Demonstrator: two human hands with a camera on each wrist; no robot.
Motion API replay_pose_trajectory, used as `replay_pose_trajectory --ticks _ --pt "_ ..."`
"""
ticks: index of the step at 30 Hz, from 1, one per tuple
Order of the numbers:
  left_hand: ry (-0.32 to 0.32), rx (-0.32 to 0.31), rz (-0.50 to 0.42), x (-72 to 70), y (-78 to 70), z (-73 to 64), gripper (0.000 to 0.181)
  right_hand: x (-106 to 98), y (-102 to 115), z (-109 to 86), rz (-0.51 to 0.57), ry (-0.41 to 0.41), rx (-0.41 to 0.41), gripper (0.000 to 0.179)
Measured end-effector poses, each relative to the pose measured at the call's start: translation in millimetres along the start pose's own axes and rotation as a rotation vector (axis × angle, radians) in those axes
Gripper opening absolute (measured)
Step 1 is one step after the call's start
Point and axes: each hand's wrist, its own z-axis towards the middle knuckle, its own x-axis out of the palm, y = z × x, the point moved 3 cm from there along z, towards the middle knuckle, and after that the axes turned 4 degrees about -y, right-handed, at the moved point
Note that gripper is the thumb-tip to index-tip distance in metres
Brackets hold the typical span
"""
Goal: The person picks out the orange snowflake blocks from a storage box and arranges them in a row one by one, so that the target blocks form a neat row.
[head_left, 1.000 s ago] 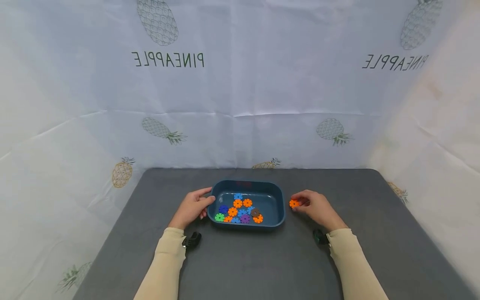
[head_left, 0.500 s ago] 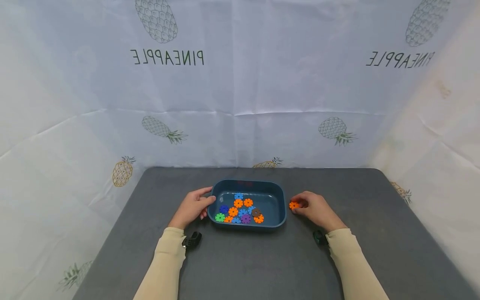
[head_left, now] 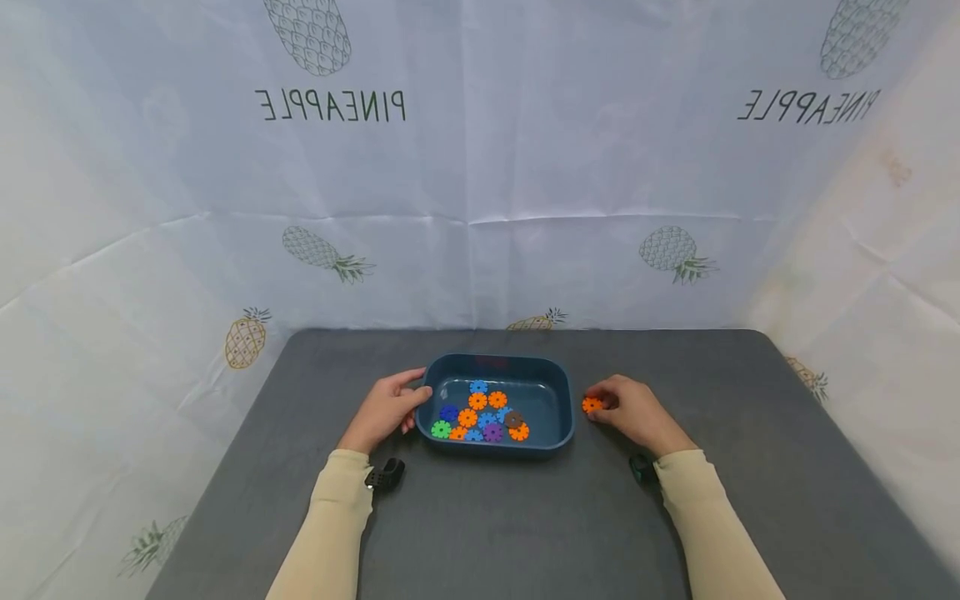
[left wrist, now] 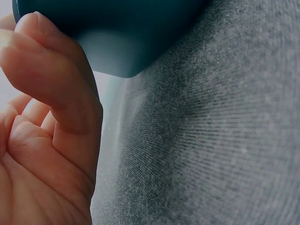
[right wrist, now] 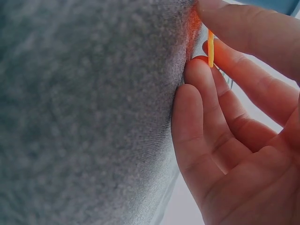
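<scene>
A dark blue tray (head_left: 551, 408) with rounded corners stands on the grey table. My left hand (head_left: 384, 412) grips its left rim, thumb over the edge and fingers outside; in the left wrist view the thumb (left wrist: 51, 51) lies against the tray's wall (left wrist: 122, 56). Several flower-shaped notched discs lie in the tray, among them a green disc (head_left: 441, 429), a purple disc (head_left: 492, 432) and a brown disc (head_left: 513, 419). Just right of the tray, my right hand (head_left: 636, 412) holds an orange notched disc (head_left: 592, 404) low at the tabletop. Its thin edge shows between thumb and fingers in the right wrist view.
The grey table (head_left: 495, 525) reaches back to a white curtain (head_left: 480, 167) printed with pineapples, which also hangs at both sides. Dark wristbands sit at both wrists, the left wristband (head_left: 386, 474) standing out from the sleeve.
My right hand has lowered the orange disc slightly, and the fingers cover a little more of it. The left hand keeps its hold on the tray. The head view has shifted slightly.
</scene>
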Motion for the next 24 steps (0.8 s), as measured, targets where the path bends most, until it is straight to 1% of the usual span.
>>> replay_pose_trajectory --ticks 6,12,19,24 --pt "0.0 0.003 0.003 -0.6 -0.4 -0.5 0.06 0.1 1.5 0.6 -0.009 0.003 -0.005 0.033" --pt "-0.001 -0.001 0.012 -0.5 -0.1 -0.6 0.06 -1.0 1.8 -0.7 -0.004 0.02 0.008 0.033" --pt "0.001 -0.008 0.008 -1.0 1.3 -0.3 0.061 -7.8 -3.0 -3.2 -0.006 0.025 0.029 0.034" --pt "0.001 0.004 0.009 -1.8 1.0 -0.6 0.062 -11.2 -0.6 -5.2 -0.008 0.02 0.022 0.034"
